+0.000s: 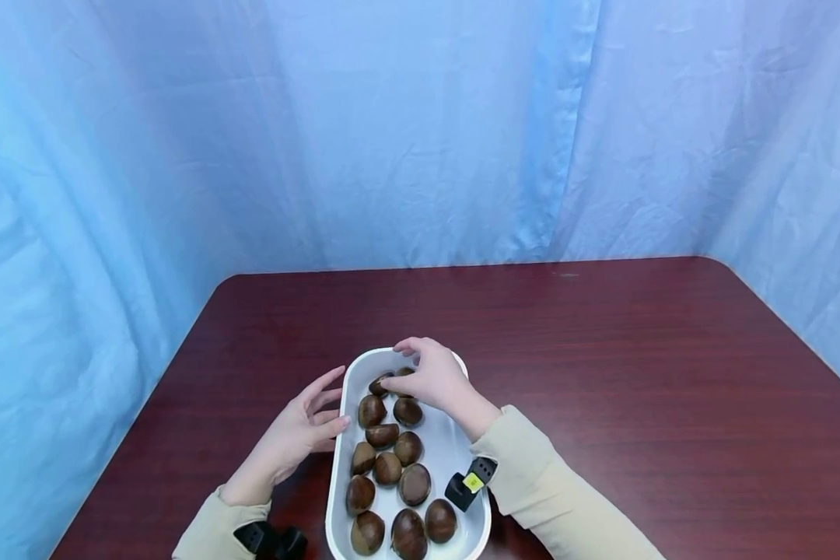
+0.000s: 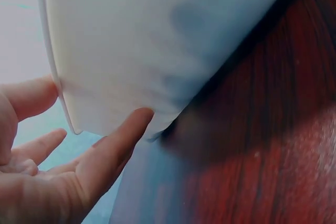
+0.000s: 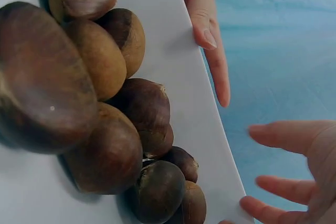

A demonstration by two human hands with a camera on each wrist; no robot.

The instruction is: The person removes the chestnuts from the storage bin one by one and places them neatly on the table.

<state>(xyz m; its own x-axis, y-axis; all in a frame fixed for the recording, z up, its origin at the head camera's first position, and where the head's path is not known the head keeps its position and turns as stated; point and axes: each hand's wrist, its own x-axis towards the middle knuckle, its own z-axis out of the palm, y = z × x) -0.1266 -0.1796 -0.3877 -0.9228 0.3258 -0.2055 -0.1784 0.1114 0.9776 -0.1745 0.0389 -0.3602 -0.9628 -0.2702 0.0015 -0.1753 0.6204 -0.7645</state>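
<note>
A white rounded tray (image 1: 446,443) stands lengthwise at the table's near side, with several glossy brown chestnuts (image 1: 414,484) lying in it, mostly along its left half. At the tray's left wall is my left hand (image 1: 301,426), thumb at the rim and the other fingers extended along the outside. The left wrist view shows a fingertip (image 2: 143,115) right at the outer wall. My right hand (image 1: 434,377) hovers over the tray's far end, above the chestnuts there and partly covering them. In the right wrist view its fingers are spread, with nothing between them.
A dark red wooden table (image 1: 602,350) extends beyond the tray on both sides. Pale blue curtains (image 1: 420,140) hang behind it and along its left and right. Each wrist wears a small black camera, the right one (image 1: 470,484) overlapping the tray's right side.
</note>
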